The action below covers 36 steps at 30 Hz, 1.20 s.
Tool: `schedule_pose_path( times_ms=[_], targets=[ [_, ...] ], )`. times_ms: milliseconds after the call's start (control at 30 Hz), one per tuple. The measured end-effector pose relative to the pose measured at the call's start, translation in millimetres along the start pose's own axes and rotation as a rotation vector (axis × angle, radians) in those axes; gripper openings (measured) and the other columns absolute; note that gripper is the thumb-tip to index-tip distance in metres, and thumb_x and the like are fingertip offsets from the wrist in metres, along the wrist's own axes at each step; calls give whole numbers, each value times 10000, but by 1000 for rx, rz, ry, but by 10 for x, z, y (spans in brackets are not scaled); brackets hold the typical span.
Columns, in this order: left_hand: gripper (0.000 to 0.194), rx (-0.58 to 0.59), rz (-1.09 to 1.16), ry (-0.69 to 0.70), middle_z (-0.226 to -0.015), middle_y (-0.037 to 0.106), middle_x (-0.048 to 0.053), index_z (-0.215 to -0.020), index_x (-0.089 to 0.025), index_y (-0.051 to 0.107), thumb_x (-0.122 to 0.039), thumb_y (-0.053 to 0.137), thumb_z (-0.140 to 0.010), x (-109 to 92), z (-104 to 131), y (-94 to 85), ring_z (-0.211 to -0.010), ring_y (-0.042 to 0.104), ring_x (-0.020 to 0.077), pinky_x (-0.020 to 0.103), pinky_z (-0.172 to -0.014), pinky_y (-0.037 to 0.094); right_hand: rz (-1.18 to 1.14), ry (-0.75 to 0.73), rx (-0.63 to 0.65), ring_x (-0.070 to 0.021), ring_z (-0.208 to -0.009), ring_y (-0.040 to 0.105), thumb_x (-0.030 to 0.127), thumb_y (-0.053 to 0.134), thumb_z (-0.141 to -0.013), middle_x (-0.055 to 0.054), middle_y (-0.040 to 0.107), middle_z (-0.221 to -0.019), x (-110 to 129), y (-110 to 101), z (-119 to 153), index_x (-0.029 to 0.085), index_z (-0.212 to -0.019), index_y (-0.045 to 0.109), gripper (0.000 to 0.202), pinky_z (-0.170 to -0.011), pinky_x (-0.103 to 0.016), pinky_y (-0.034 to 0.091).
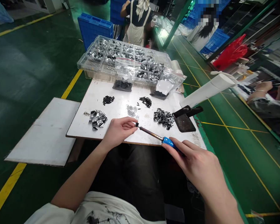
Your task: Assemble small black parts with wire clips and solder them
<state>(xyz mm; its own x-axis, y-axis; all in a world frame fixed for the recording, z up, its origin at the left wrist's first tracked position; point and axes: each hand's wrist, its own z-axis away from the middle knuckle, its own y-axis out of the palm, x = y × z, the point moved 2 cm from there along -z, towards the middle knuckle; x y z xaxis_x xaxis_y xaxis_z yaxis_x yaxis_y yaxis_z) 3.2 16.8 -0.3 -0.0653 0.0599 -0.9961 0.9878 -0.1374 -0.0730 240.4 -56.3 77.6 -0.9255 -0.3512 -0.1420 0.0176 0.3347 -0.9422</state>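
My right hand (196, 158) grips the blue handle of a soldering iron (151, 133), its metal barrel pointing left. My left hand (120, 130) pinches a small black part (137, 124) between thumb and fingertips. The iron's tip meets or nearly meets that part; I cannot tell which. On the white board beyond my hands lie a pile of shiny dark pieces (98, 119), a pile of black clip-like pieces (163, 118), two piles of tiny black parts (108, 100) (146, 101) and a scatter of thin metal bits (132, 111).
A dark metal stand (185, 119) sits at the board's right, near a white tube (210, 88). Behind are two plastic bags of black parts (123, 84) (159, 94) and a clear compartment box (84, 63). Another white board (44, 133) is at left. Other people work nearby.
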Motion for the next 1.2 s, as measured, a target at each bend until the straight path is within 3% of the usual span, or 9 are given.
schedule_pose_path(
  times_ms=[433, 633, 700, 800, 933, 1067, 1200],
  targets=[
    [266, -13, 18, -15, -833, 778, 52, -997, -168, 787, -247, 804, -744, 7, 0, -10, -807, 760, 198, 314, -820, 650, -84, 42, 85, -132, -459, 522, 561, 435, -1011, 4, 574, -604, -17, 68, 2, 212, -1001, 748, 469, -497, -301, 245],
    [278, -13, 42, -29, -841, 778, 45, -1005, -173, 787, -257, 814, -741, -25, 15, -23, -820, 759, 195, 306, -827, 647, -240, 77, 52, -134, -510, 562, 510, 518, -992, -12, 622, -651, -67, 76, 56, 188, -1062, 753, 405, -529, -274, 350],
    [272, -11, 30, -31, -843, 778, 41, -1005, -179, 787, -267, 810, -748, -35, 18, -26, -826, 758, 196, 305, -824, 647, -340, 168, -26, -148, -567, 608, 486, 562, -975, -28, 671, -702, -178, 72, 140, 182, -1085, 756, 377, -584, -263, 417],
    [255, 0, -29, -18, -847, 776, 37, -1003, -192, 790, -278, 800, -763, -30, 13, -25, -834, 754, 195, 302, -827, 646, -266, 477, -114, -222, -656, 672, 565, 592, -923, -72, 736, -769, -445, 109, 331, 191, -1017, 786, 432, -622, -302, 457],
    [262, 10, -80, 5, -853, 775, 32, -1018, -207, 791, -300, 795, -772, 2, 3, -26, -838, 749, 198, 309, -834, 643, -30, 849, 60, -336, -748, 694, 620, 534, -902, -132, 757, -810, -801, 297, 570, 184, -1053, 788, 527, -628, -376, 456],
    [282, 16, -114, 3, -857, 775, 34, -1027, -214, 791, -322, 801, -766, 30, -4, -33, -838, 747, 203, 328, -852, 639, -65, 883, 98, -365, -934, 690, 413, 488, -905, -197, 749, -1043, -1071, 584, 568, 112, -1270, 681, 511, -795, -438, 502],
    [290, 3, -116, 0, -861, 774, 38, -1029, -209, 788, -326, 802, -764, 37, -4, -31, -838, 747, 205, 332, -854, 636, -225, 786, -45, -358, -1050, 642, 279, 476, -847, -226, 693, -1159, -1110, 785, 273, 70, -1318, 614, 534, -957, -520, 471]
  ],
)
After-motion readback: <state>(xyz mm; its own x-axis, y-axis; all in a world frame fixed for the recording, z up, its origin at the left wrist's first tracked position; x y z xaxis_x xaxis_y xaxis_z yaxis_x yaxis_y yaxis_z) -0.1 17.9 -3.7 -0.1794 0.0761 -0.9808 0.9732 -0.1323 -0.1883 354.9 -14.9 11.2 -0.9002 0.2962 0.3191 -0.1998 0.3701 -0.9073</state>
